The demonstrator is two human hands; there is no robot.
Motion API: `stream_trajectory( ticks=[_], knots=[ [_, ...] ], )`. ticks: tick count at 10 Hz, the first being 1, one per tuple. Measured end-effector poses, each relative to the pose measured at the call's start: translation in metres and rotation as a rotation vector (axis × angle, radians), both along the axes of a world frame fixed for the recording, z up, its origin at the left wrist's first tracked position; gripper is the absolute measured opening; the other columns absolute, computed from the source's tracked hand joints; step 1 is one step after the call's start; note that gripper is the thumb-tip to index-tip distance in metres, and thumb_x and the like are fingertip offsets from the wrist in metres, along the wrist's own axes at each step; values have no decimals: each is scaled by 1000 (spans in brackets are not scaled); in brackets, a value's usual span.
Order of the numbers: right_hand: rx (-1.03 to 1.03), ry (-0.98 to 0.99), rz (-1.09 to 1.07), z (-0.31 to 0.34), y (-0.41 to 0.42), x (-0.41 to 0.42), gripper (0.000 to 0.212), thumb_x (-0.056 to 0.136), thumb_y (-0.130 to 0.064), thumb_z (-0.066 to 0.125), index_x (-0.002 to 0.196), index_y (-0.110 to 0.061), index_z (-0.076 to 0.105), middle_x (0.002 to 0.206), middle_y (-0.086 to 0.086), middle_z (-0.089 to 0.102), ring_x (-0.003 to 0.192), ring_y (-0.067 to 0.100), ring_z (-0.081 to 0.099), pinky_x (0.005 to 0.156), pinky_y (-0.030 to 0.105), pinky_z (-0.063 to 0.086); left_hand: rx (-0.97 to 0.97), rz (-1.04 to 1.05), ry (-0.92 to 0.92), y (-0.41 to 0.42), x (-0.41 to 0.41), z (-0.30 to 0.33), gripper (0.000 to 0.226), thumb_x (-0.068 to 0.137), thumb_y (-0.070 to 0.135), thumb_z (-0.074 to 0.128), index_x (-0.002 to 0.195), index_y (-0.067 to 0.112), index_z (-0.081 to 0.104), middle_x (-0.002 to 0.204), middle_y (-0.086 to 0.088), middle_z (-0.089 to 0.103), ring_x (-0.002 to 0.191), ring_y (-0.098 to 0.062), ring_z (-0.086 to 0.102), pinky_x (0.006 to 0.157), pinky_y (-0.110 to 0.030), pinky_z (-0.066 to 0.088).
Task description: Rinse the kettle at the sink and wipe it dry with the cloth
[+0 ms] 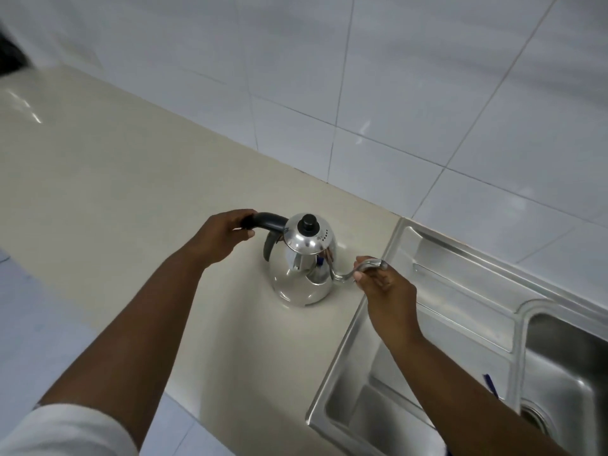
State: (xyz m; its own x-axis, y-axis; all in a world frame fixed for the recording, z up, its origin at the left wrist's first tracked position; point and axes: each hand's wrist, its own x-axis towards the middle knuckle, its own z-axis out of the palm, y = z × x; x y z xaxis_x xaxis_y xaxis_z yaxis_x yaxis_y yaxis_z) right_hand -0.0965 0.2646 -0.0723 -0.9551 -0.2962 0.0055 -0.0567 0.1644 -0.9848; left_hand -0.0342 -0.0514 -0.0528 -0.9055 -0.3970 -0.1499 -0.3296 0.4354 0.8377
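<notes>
A shiny steel kettle (304, 268) with a black lid knob and a black handle stands upright on the cream counter (131, 192), just left of the sink. My left hand (222, 236) is closed around the end of the black handle. My right hand (383, 286) grips the thin curved spout on the kettle's right side. The steel sink (460, 307) lies to the right, with a drainboard near the kettle and a deeper basin (566, 373) at the far right. No cloth is in view.
A white tiled wall (394, 93) runs behind the counter and sink. A drain (534, 419) shows at the basin's bottom, with a small blue object (490, 385) near it. Pale floor tiles (39, 340) lie below the counter's front edge.
</notes>
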Motion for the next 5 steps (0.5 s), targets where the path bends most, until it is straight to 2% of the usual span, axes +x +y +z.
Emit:
stream_trajectory(
  ticks=[1, 2, 3, 4, 5],
  knots=[
    [33, 24, 7, -3, -9, 1, 14, 87, -2, 69, 91, -15, 74, 92, -26, 74, 95, -3, 69, 97, 37, 56, 9, 3, -3, -8, 0, -6, 26, 88, 4, 60, 106, 23, 65, 83, 10, 61, 76, -6, 56, 58, -18, 39],
    [61, 39, 12, -6, -12, 3, 19, 87, -3, 69, 88, -22, 74, 95, -26, 74, 97, 2, 70, 95, 36, 56, -7, 10, -2, -11, 0, -10, 26, 89, 3, 59, 107, 21, 65, 80, 13, 60, 77, -5, 56, 65, -20, 40],
    [91, 79, 16, -8, -14, 3, 20, 87, -3, 69, 87, -23, 73, 93, -29, 73, 98, -3, 69, 93, 23, 53, 14, 25, 7, -11, 1, -13, 27, 89, 5, 58, 107, 24, 65, 81, 8, 61, 82, -12, 56, 64, -23, 41],
    [152, 112, 41, -5, -13, 3, 13, 87, -4, 69, 91, -16, 74, 97, -32, 68, 95, -19, 63, 91, 8, 48, -19, 48, -5, -6, 0, -13, 31, 90, 5, 57, 108, 30, 65, 88, 7, 65, 90, -13, 60, 75, -25, 45],
    [165, 55, 73, -3, -8, 8, 28, 86, -6, 71, 114, -12, 71, 101, -34, 67, 98, -16, 64, 93, 10, 50, -39, 135, 13, -1, 2, -15, 42, 89, 2, 60, 122, 27, 62, 106, 2, 68, 108, -16, 59, 93, -32, 44]
  ],
)
